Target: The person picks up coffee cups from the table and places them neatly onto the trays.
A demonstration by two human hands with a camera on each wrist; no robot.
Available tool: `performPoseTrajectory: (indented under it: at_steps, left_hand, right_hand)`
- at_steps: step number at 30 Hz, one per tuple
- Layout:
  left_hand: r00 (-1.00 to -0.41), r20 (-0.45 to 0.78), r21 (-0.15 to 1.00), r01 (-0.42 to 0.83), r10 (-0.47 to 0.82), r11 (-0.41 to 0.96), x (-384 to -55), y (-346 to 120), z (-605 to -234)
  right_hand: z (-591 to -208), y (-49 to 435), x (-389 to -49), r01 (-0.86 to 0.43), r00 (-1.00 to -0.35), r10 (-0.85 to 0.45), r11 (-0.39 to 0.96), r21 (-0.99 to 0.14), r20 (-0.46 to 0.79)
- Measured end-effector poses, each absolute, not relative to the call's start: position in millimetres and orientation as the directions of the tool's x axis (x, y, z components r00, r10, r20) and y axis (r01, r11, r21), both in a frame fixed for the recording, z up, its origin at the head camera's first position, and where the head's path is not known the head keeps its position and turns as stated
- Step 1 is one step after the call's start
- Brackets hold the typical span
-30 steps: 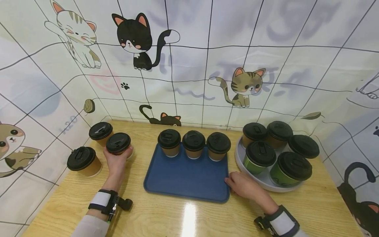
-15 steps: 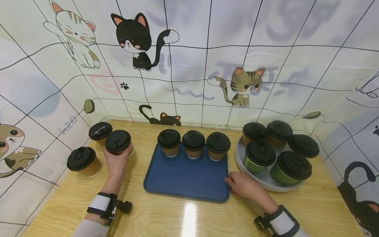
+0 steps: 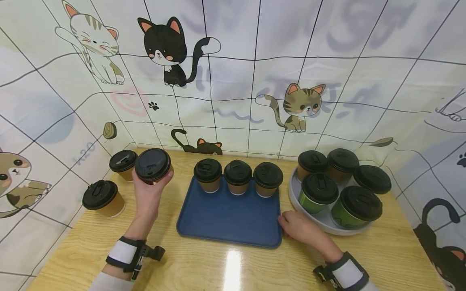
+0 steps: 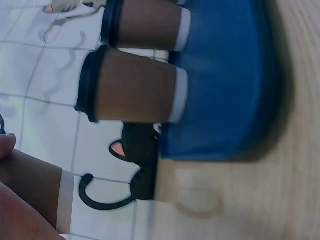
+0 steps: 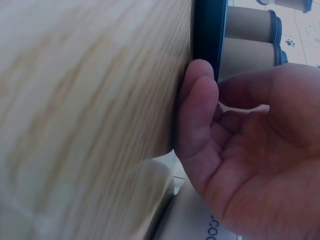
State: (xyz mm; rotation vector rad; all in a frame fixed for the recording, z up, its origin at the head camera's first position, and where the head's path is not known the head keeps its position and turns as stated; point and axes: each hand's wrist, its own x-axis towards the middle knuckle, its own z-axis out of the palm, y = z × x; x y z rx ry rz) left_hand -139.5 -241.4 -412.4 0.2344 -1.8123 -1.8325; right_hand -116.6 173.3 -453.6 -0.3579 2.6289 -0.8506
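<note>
My left hand (image 3: 147, 198) grips a brown paper coffee cup (image 3: 153, 163) with a black lid, fingers round its side. In the left wrist view the cup's white base (image 4: 65, 200) shows raised off the table. My right hand (image 3: 300, 229) pinches the right rim of a blue tray (image 3: 229, 222); in the right wrist view its fingers (image 5: 200, 100) are curled at the tray's edge. Three lidded brown cups stand in a row along the tray's far side, among them a middle cup (image 3: 238, 178).
Two more lidded cups stand at the left, a rear cup (image 3: 123, 163) and a front cup (image 3: 103, 198). On the right, a round grey tray (image 3: 329, 229) bears several black-lidded brown and green cups. A cat-print curtain (image 3: 233, 81) backs the wooden table (image 3: 204, 262).
My left hand has lifted the cup, bringing it up and slightly to the right, away from the other two left cups. The right hand stays at the tray's rim.
</note>
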Motion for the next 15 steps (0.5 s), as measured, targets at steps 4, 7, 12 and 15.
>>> performPoseTrajectory:
  at_steps: [4,7,12,15]
  left_hand:
    - [-0.847,0.304,0.947,0.318,-0.436,0.042,-137,-231,-402]
    - [-0.857,0.332,0.936,0.352,-0.394,0.023,-135,-224,-395]
    - [-0.874,0.359,0.924,0.382,-0.327,-0.006,-131,-213,-385]
    - [-0.889,0.362,0.924,0.382,-0.282,-0.020,-129,-206,-380]
  right_hand:
    - [-455,174,-117,-0.120,-0.902,-0.346,0.773,-0.623,-0.256]
    - [-454,174,-118,-0.106,-0.902,-0.339,0.776,-0.621,-0.269]
    - [-454,173,-119,-0.097,-0.901,-0.331,0.783,-0.615,-0.280]
    - [-454,173,-119,-0.100,-0.902,-0.332,0.783,-0.613,-0.277]
